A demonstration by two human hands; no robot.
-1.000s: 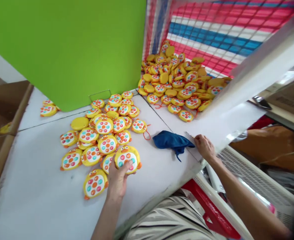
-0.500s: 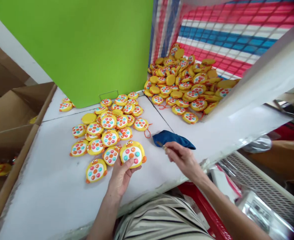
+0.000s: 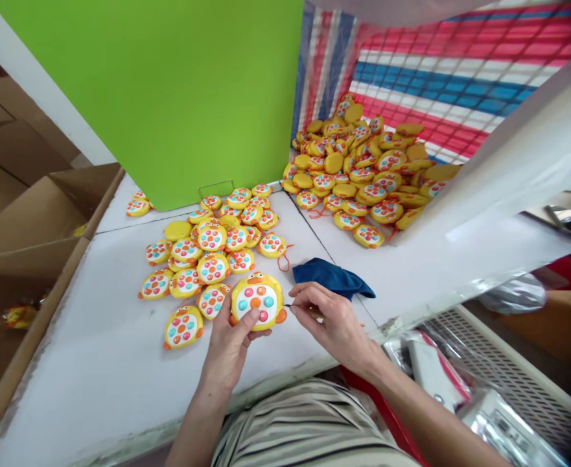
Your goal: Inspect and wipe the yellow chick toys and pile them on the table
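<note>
Table and contents, largest to smallest. The white table [image 3: 100,324] spans the middle of the frame; a green board [image 3: 178,97] stands over its far edge, upper left. An open carton [image 3: 23,272] adjoins it at the left. A heap [image 3: 363,172] of yellow duck-faced pieces fills the upper right, and a smaller group [image 3: 212,240] of the same kind, mostly face up, lies left of centre. The left hand [image 3: 229,347], lower centre, grasps one toy [image 3: 256,301] by its lower left, thumb over the white face and fingers behind. The toy is thus held above the table at the centre of the frame, its face toward the viewer. The right hand [image 3: 336,324], just right of it, has thumb and forefinger pinched on a thin dark-tipped tool. A blue cloth [image 3: 331,277] lies crumpled behind that hand. The tool [image 3: 288,305], smallest of all, points at the toy's right edge; whether it touches cannot be told.

Handling (judged from appearance): the toy is probably light, with a smooth, somewhat slippery yellow rim and raised buttons that may yield to pressure. The rim likely offers the firmest hold, with the thumb on white face between buttons and the fingers spread behind.
</note>
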